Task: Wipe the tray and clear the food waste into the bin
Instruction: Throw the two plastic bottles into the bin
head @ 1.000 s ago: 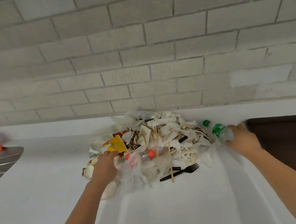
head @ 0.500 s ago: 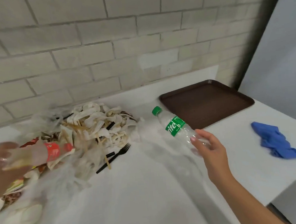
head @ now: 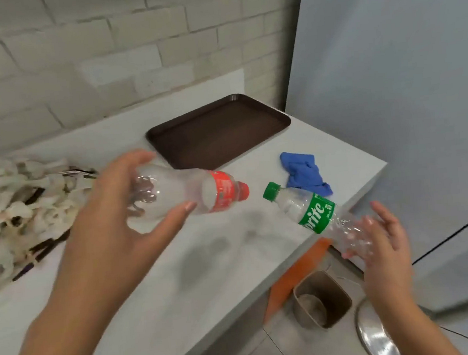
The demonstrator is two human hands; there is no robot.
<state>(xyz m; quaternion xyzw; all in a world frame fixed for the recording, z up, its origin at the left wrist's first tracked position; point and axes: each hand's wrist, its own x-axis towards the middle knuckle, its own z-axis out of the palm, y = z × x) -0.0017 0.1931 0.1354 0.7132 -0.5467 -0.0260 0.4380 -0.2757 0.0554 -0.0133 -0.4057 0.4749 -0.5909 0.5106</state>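
My left hand grips the base of a clear bottle with a red label and cap, held sideways above the white counter. Over the counter's right edge, my right hand holds a clear green-labelled Sprite bottle by its base, fingers loosely spread, cap pointing up-left. The empty brown tray lies at the back of the counter. A crumpled blue cloth lies in front of it. The heap of napkins, cutlery and wrappers sits at the left. A small brown bin stands on the floor below my right hand.
A brick wall runs behind the counter, and a pale panel or door closes off the right side. An orange panel shows under the counter edge. A round shiny metal object lies on the floor beside the bin.
The view swung right and down, bringing the floor and bin into sight. Both hands moved right with their bottles; the green bottle now hangs past the counter edge above the bin.
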